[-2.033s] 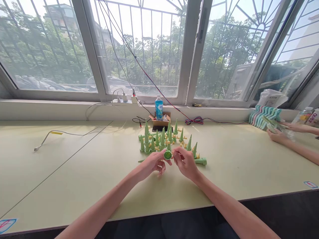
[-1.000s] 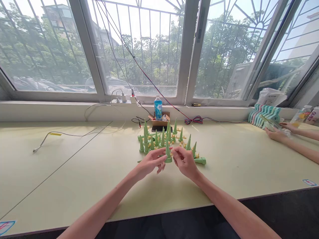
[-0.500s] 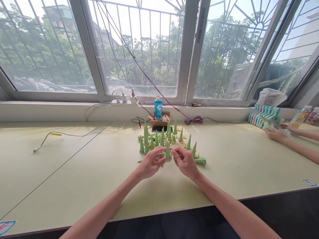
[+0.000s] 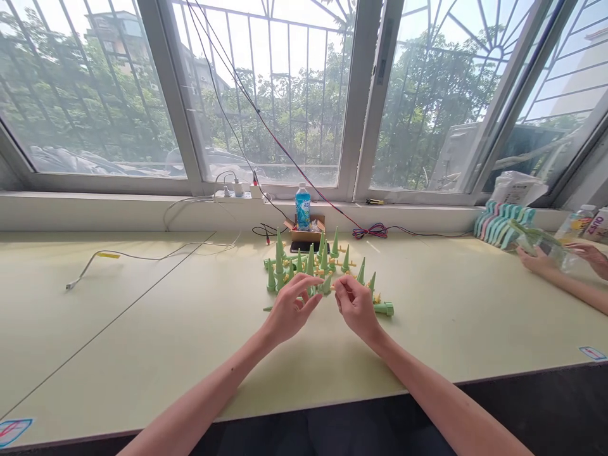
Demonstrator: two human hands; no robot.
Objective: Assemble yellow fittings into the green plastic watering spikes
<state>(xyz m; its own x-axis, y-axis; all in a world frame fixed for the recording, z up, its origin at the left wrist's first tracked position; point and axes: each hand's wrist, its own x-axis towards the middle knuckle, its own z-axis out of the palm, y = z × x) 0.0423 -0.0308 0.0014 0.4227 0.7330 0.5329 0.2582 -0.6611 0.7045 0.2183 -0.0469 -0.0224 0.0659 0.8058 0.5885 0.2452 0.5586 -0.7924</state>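
Note:
Between my hands is a small green watering spike (image 4: 326,285), its cone tilted to the right. My left hand (image 4: 291,310) curves around its left side, with the index finger near the cone and the thumb below. The fingertips of my right hand (image 4: 355,307) are pinched together just right of the spike, at a small yellow part (image 4: 333,287) mostly hidden by them. Just behind, many more green spikes (image 4: 279,256) stand upright in a cluster, with yellow valve pieces (image 4: 349,264) among them. A green spike (image 4: 384,309) lies on its side by my right wrist.
Behind the cluster are a dark phone (image 4: 310,247), an open cardboard box (image 4: 320,226) and a bottle of blue liquid (image 4: 303,206). A coiled cable (image 4: 370,230) lies near the sill. At right, another person's hands (image 4: 539,261) work beside a row of hangers (image 4: 503,223).
The green spike between my hands has gone from upright to tilted right. My right hand has shifted slightly right. The other person's hands have moved a little to the right.

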